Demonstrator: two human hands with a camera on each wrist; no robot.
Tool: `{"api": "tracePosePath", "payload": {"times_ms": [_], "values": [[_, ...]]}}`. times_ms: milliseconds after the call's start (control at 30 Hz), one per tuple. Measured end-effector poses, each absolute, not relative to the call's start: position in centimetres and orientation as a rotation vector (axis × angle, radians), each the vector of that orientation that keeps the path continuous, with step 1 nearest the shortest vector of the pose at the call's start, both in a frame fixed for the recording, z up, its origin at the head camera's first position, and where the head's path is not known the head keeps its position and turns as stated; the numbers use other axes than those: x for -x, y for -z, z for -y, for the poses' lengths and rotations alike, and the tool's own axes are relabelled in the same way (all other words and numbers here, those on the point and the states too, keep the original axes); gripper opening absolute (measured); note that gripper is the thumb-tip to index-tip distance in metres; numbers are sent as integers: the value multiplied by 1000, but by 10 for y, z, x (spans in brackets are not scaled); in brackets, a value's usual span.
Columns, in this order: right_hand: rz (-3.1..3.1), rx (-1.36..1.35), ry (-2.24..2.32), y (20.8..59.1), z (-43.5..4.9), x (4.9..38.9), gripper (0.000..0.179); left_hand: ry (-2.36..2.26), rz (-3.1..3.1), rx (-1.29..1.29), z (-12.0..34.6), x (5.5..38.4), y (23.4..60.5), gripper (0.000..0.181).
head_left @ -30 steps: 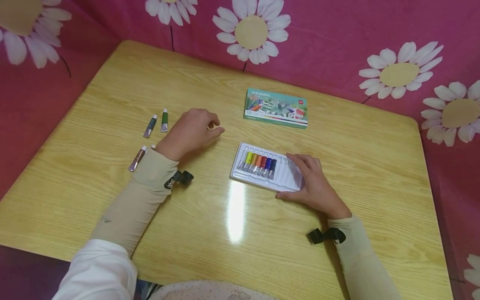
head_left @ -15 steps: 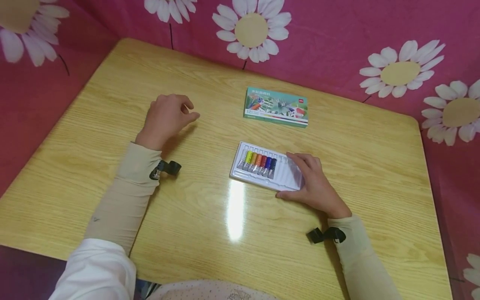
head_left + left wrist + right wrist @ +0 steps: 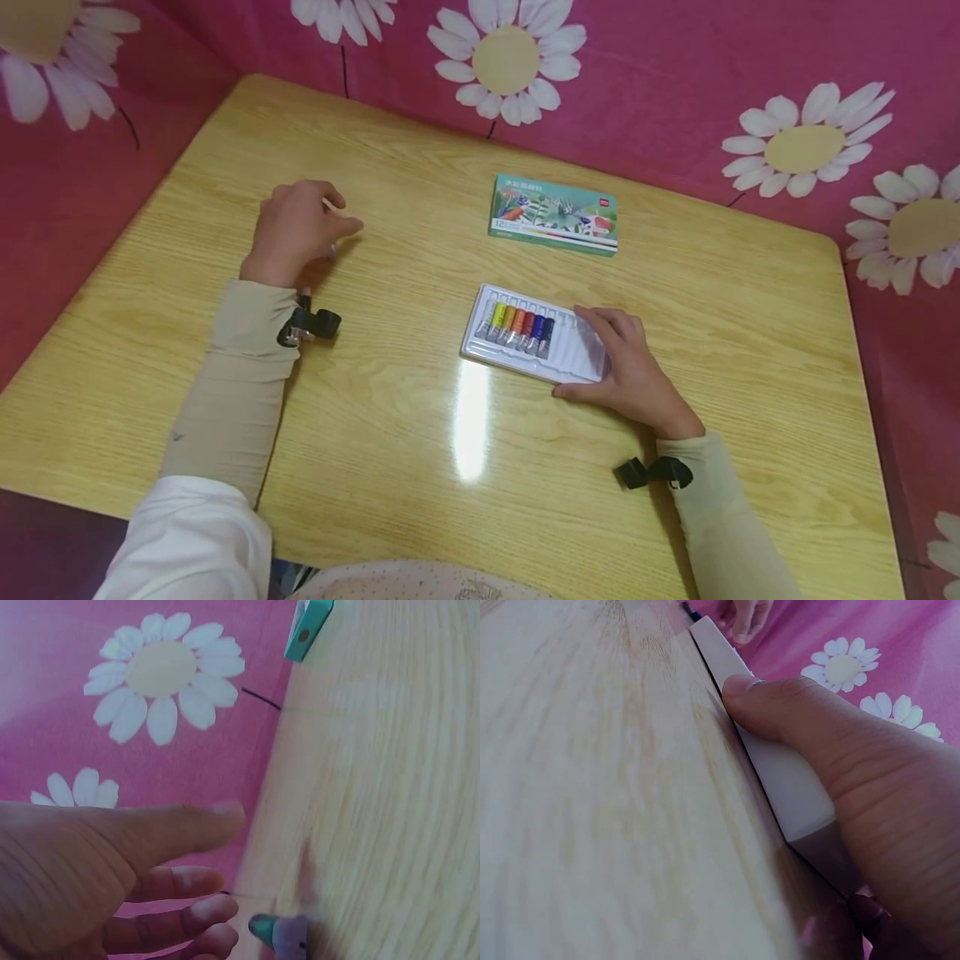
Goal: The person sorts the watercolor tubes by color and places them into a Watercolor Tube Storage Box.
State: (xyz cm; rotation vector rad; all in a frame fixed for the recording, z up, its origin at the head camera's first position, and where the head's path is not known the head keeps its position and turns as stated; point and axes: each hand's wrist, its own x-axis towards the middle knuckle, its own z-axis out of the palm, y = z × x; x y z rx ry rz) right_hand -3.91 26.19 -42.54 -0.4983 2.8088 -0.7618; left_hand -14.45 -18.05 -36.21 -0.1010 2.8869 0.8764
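Note:
My left hand [image 3: 296, 229] hovers over the left side of the table, thumb and fingers apart and holding nothing. Just beyond its fingertips in the left wrist view lies a green paint tube [image 3: 281, 934]. Most of the loose tubes there are hidden under the hand and forearm in the head view. My right hand [image 3: 626, 367] grips the right end of a white plastic paint tray [image 3: 573, 358], thumb along the near edge and fingers at the far edge. Several coloured paint tubes [image 3: 517, 327] lie side by side in the tray's left slots; bare slots show on the right.
A teal cardboard paint box [image 3: 553, 214] lies flat behind the tray, near the back of the wooden table [image 3: 390, 458]. A pink cloth [image 3: 645, 75] with large daisies hangs along the back and sides.
My left hand has moved left, away from the tray and over the loose paint tubes, which it now covers in the head view. My right hand and the tray stay put.

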Motion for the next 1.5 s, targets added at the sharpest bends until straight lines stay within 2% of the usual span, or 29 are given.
{"api": "tracePosePath", "payload": {"times_ms": [167,467,667,900,1100,1500], "values": [[-2815,501,766,426,-262,39,116,-851,-2860,114,185,147,365,58],[-2812,499,760,426,-261,39,117,-789,-2920,81,183,148,373,44],[-2805,490,762,426,-262,39,117,-770,-2911,46,182,149,373,49],[-2801,480,763,425,-261,39,116,-711,-2849,-73,180,148,371,38],[-2810,497,765,425,-261,39,116,-697,-2861,-128,177,146,370,36],[-2804,491,765,423,-261,38,115,-734,-2855,-82,176,145,371,36]]}}
